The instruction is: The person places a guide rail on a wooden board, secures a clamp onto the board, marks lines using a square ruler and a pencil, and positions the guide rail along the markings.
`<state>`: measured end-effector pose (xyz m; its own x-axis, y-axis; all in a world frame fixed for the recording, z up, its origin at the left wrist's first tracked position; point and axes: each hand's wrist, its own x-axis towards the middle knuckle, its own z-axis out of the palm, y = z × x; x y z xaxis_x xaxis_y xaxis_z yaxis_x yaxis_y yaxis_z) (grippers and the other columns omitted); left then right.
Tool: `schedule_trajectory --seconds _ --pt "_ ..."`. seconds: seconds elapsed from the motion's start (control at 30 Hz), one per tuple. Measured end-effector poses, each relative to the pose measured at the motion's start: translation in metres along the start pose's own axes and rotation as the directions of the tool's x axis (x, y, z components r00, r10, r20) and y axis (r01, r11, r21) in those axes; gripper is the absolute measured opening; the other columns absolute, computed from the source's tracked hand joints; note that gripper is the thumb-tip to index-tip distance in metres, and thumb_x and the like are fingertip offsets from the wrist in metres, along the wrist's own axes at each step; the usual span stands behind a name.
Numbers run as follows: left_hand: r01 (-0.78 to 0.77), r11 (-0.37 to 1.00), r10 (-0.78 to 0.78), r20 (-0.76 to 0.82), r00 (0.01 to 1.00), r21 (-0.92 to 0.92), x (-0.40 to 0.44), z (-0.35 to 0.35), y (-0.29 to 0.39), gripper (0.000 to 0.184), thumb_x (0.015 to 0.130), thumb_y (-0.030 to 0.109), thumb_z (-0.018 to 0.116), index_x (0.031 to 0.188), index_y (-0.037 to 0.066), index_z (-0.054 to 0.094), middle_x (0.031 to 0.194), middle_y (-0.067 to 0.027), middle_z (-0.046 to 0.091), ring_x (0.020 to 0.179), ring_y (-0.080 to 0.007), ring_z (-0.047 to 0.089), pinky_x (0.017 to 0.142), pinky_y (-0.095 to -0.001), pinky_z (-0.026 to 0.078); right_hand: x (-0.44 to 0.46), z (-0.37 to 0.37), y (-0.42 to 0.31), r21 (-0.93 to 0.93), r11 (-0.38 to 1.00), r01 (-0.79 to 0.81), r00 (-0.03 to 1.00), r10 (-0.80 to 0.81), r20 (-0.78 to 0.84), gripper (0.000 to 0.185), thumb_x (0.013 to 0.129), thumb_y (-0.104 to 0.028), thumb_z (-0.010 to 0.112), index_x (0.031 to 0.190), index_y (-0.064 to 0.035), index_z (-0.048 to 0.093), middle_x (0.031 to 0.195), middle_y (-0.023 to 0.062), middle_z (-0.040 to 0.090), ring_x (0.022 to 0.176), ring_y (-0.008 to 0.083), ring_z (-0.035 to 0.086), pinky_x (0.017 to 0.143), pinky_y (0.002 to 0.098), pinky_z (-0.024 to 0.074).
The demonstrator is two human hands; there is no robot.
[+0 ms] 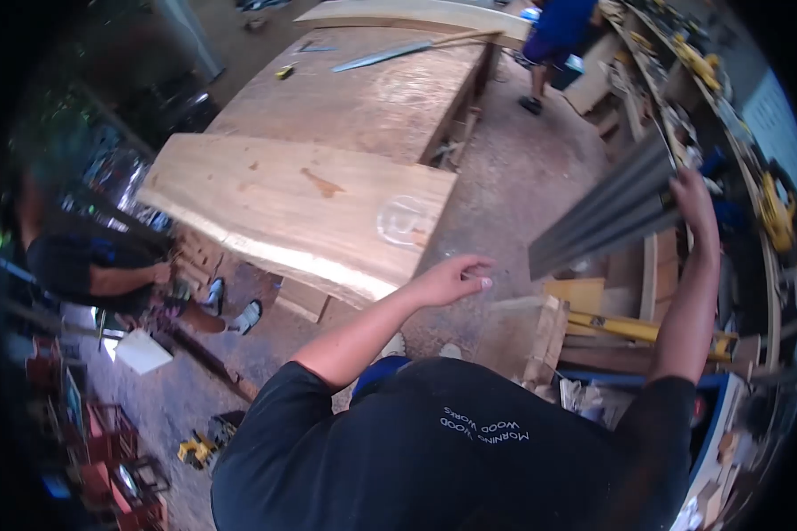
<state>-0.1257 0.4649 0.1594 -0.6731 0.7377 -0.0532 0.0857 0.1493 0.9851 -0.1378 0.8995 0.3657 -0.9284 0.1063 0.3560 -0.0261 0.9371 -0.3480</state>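
My right hand (695,202) is closed on the upper edge of a long grey ribbed panel (602,212), which hangs tilted with its lower end near the floor. What the panel is made of, I cannot tell. In front of my body, my left hand (456,281) hovers with thumb and fingers apart and nothing between them. Close by lies a thick wooden slab (283,190) with a wavy light edge and a dark knot mark. A clear round disc-like thing (405,219) rests on the slab's right end.
Behind the slab, a wide wooden table (354,97) bears a handsaw (381,57) and a yellow tape measure (284,72). A yellow spirit level (629,327) lies among wood pieces at right. One person (80,274) is at left, another (558,35) at the back. Tool-filled shelves line the right.
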Motion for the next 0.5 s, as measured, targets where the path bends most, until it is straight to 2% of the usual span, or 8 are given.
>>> schedule_trajectory --seconds 0.03,0.07,0.1,0.17,0.33,0.37,0.4,0.5 --pt "-0.05 0.998 0.051 -0.024 0.998 0.046 0.013 0.006 -0.002 0.046 0.089 0.019 0.063 0.131 0.006 0.049 0.114 -0.0111 0.056 0.102 -0.0161 0.055 0.084 -0.0291 0.048 0.012 -0.023 -0.014 -0.13 0.991 0.032 0.999 -0.037 -0.031 0.031 0.083 -0.013 0.056 0.109 0.0037 0.058 0.09 0.0152 0.065 0.086 0.0264 0.061 0.081 0.0337 0.0458" --pt "-0.103 0.99 0.111 -0.089 0.99 0.094 0.029 0.012 -0.013 0.052 0.088 0.021 0.064 0.134 0.007 0.046 0.122 -0.0158 0.053 0.112 -0.021 0.052 0.087 -0.0312 0.047 0.021 -0.042 -0.022 -0.037 0.992 0.121 0.987 -0.124 -0.099 0.036 0.085 -0.015 0.06 0.118 0.0009 0.057 0.098 0.0135 0.064 0.093 0.0243 0.06 0.086 0.0321 0.0447" --pt "-0.098 0.989 0.114 -0.149 0.982 0.11 0.038 0.015 -0.007 0.059 0.085 0.026 0.066 0.135 0.005 0.043 0.128 -0.0186 0.048 0.117 -0.026 0.049 0.093 -0.0348 0.044 0.027 -0.071 -0.059 0.024 0.999 0.049 0.996 -0.051 0.072 0.038 0.088 -0.017 0.061 0.123 -0.0032 0.055 0.105 0.0109 0.062 0.099 0.0219 0.058 0.088 0.0319 0.0443" --pt "-0.1 0.987 0.125 -0.209 0.97 0.129 0.055 0.016 -0.002 0.067 0.083 0.032 0.068 0.137 0.004 0.04 0.135 -0.0214 0.044 0.123 -0.031 0.046 0.098 -0.0384 0.041 0.034 -0.108 -0.093 -0.017 0.994 0.109 0.992 -0.108 0.059 0.037 0.09 -0.016 0.061 0.125 -0.006 0.055 0.109 0.0048 0.06 0.101 0.0138 0.054 0.087 0.0282 0.0435" --pt "0.035 0.919 0.232 -0.612 0.756 0.392 0.08 0.02 0.009 0.089 0.078 0.038 0.072 0.142 -0.003 0.026 0.143 -0.0248 0.034 0.133 -0.0383 0.033 0.109 -0.0414 0.029 0.053 -0.21 -0.117 0.003 0.958 0.287 0.932 -0.28 0.23 0.044 0.092 -0.015 0.058 0.134 -0.0071 0.046 0.122 0.0083 0.056 0.113 0.016 0.052 0.094 0.0298 0.0414" --pt "0.014 0.915 0.271 -0.639 0.72 0.403 0.08 0.021 0.014 0.087 0.078 0.038 0.072 0.141 -0.002 0.027 0.143 -0.0241 0.035 0.133 -0.0376 0.034 0.109 -0.0413 0.029 0.055 -0.216 -0.109 0.055 0.943 0.329 0.936 -0.334 0.113 0.048 0.092 -0.023 0.059 0.134 -0.0044 0.044 0.125 0.0096 0.054 0.115 0.0177 0.05 0.097 0.0321 0.0394" --pt "-0.001 0.909 0.307 -0.667 0.679 0.418 0.082 0.022 0.018 0.086 0.078 0.038 0.072 0.141 -0.001 0.029 0.142 -0.0235 0.035 0.132 -0.037 0.035 0.109 -0.0412 0.03 0.038 -0.225 -0.186 0.215 0.924 0.317 0.889 -0.368 0.272 0.039 0.088 -0.003 0.063 0.124 0.0067 0.053 0.107 0.0105 0.065 0.094 0.0136 0.061 0.083 0.0235 0.0465" --pt "-0.183 0.972 0.233 -0.602 0.764 0.145 0.085 0.015 0.022 0.061 0.079 0.037 0.071 0.122 0.0 0.049 0.117 -0.0231 0.056 0.111 -0.0333 0.055 0.092 -0.0397 0.042 0.052 -0.243 -0.202 0.367 0.824 0.432 0.785 -0.544 0.297 0.034 0.087 -0.002 0.063 0.119 0.007 0.055 0.105 0.0083 0.064 0.093 0.0121 0.058 0.083 0.024 0.0444"
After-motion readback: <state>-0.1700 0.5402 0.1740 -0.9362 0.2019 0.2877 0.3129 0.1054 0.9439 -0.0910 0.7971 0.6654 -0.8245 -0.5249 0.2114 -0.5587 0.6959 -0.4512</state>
